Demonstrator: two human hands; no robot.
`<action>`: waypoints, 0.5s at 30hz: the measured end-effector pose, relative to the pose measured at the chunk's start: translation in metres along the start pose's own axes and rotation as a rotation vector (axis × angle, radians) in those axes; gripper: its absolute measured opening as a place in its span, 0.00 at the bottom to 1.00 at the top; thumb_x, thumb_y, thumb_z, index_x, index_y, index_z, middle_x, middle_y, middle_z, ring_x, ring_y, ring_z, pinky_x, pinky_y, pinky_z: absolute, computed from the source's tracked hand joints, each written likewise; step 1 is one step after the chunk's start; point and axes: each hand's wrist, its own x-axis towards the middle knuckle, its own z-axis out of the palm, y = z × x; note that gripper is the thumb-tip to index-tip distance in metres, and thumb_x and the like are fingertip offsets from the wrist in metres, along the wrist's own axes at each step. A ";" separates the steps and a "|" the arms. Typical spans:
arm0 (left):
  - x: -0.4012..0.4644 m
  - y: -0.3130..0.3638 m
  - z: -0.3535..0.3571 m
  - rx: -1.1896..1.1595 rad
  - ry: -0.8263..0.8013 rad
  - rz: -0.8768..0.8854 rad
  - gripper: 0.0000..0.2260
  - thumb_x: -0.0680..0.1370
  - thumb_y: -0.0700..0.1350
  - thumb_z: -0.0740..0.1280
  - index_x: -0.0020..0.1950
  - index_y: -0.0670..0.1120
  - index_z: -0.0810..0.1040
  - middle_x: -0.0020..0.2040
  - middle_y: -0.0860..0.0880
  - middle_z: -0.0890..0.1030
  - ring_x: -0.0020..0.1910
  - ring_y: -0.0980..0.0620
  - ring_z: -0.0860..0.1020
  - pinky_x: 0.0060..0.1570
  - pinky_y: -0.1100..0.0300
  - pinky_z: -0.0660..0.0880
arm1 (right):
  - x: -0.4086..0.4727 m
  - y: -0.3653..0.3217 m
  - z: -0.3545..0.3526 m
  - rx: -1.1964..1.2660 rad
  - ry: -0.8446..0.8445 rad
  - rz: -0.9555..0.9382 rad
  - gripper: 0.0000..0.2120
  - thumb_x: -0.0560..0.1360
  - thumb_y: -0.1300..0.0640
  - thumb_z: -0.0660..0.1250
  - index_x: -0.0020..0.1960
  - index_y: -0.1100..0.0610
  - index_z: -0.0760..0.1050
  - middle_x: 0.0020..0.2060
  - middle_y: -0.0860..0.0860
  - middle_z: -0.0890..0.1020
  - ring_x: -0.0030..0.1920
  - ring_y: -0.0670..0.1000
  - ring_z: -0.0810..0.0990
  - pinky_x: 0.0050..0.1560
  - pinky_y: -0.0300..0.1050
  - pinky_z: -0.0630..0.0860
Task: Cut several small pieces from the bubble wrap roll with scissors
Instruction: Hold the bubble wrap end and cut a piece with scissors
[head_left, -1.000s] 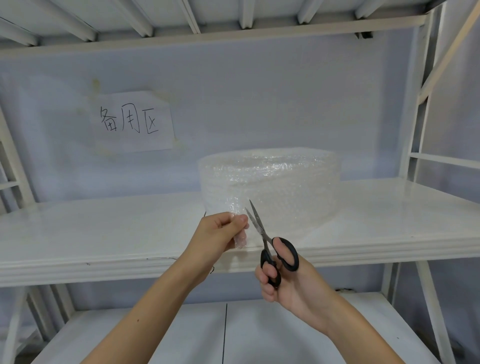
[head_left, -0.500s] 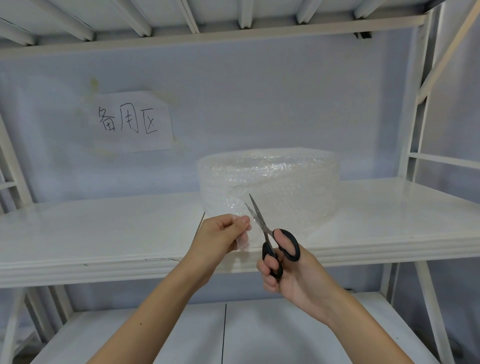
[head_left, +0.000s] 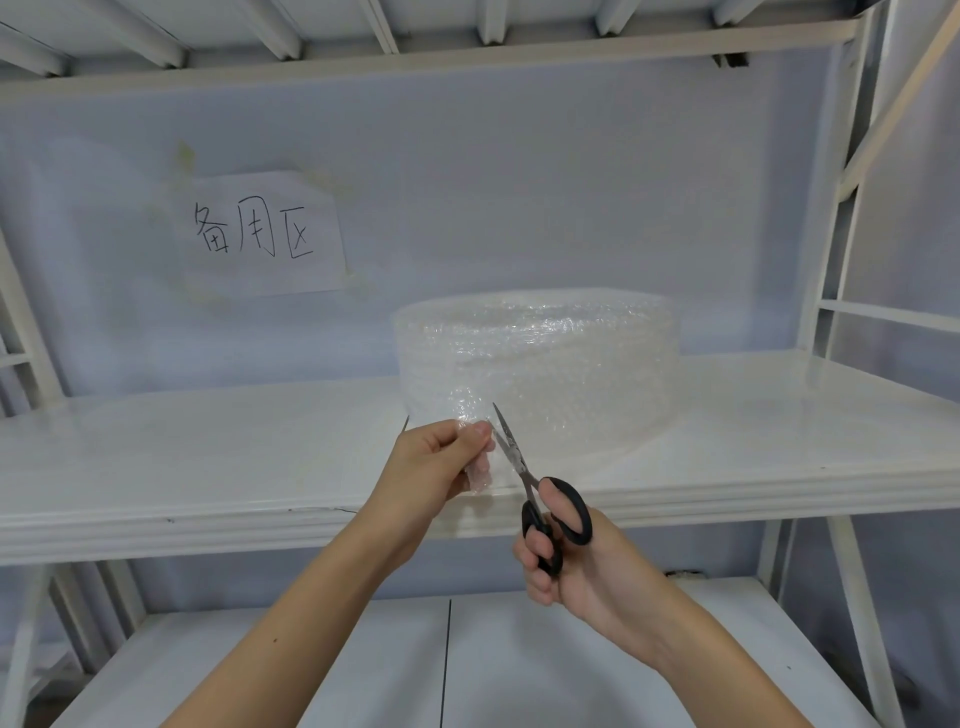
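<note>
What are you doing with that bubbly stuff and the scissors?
A person is cutting bubble wrap. The left hand pinches the loose end of the bubble wrap roll, which sits on a white shelf. The right hand holds black-handled scissors, with the blades at the wrap right beside the left fingers. No cut pieces can be seen lying on the shelf.

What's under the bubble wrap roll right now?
The bubble wrap roll sits directly on the white shelf, nothing visible beneath it. Its front lower edge is partly covered by the left hand and scissors.
</note>
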 end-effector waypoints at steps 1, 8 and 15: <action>0.000 0.000 0.000 -0.003 -0.001 -0.002 0.11 0.81 0.43 0.65 0.43 0.37 0.79 0.29 0.49 0.76 0.29 0.55 0.73 0.33 0.68 0.74 | 0.000 0.001 0.000 -0.002 0.003 -0.005 0.23 0.66 0.38 0.70 0.31 0.57 0.67 0.30 0.53 0.70 0.28 0.51 0.67 0.31 0.42 0.66; -0.001 0.000 -0.003 -0.017 -0.016 -0.011 0.11 0.81 0.44 0.65 0.42 0.38 0.79 0.29 0.50 0.76 0.29 0.55 0.74 0.36 0.65 0.75 | 0.004 -0.001 0.003 -0.027 0.047 -0.053 0.22 0.69 0.41 0.66 0.28 0.56 0.68 0.29 0.53 0.71 0.27 0.51 0.66 0.31 0.41 0.65; -0.001 0.000 -0.002 -0.031 -0.004 -0.019 0.11 0.80 0.44 0.66 0.42 0.39 0.80 0.30 0.51 0.76 0.30 0.57 0.74 0.35 0.66 0.74 | 0.002 -0.003 0.003 -0.032 0.048 -0.057 0.21 0.70 0.42 0.67 0.28 0.56 0.68 0.29 0.53 0.70 0.27 0.51 0.65 0.30 0.42 0.64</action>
